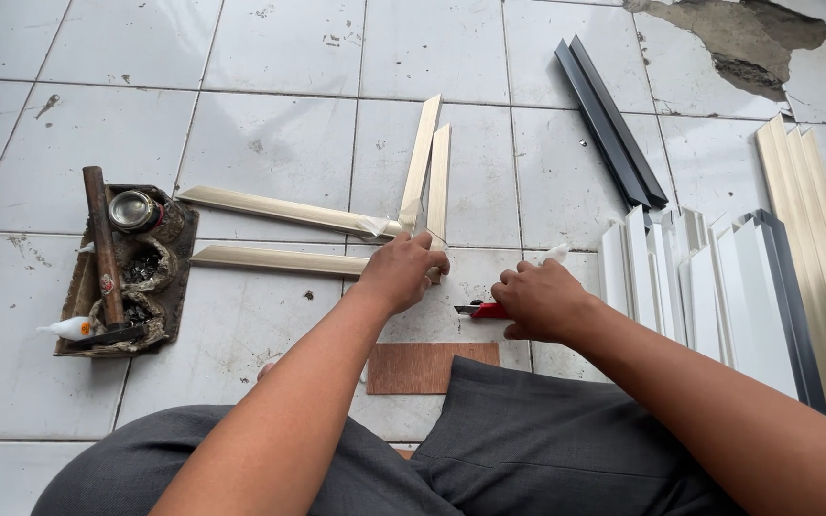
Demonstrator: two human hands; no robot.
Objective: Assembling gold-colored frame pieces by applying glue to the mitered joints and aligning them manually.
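White tiled floor (pixel 270 143) | four beige strips (pixel 279 210) | left hand (pixel 402 270) pinching strip | right hand (pixel 539 298) gripping red cutter (pixel 482 310)

One head cam only, sitting above the seated person & looking steeply down and fwd at the tiled floor (pixel 270 143). It's framing things close: knees at bottom edge, forearms reaching in, floor filling the rest.

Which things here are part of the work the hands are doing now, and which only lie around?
In use:
- left hand on the beige strips
- right hand on the red cutter

Lying about:
- dark strips
- white strips
- tray of tools
- brown board
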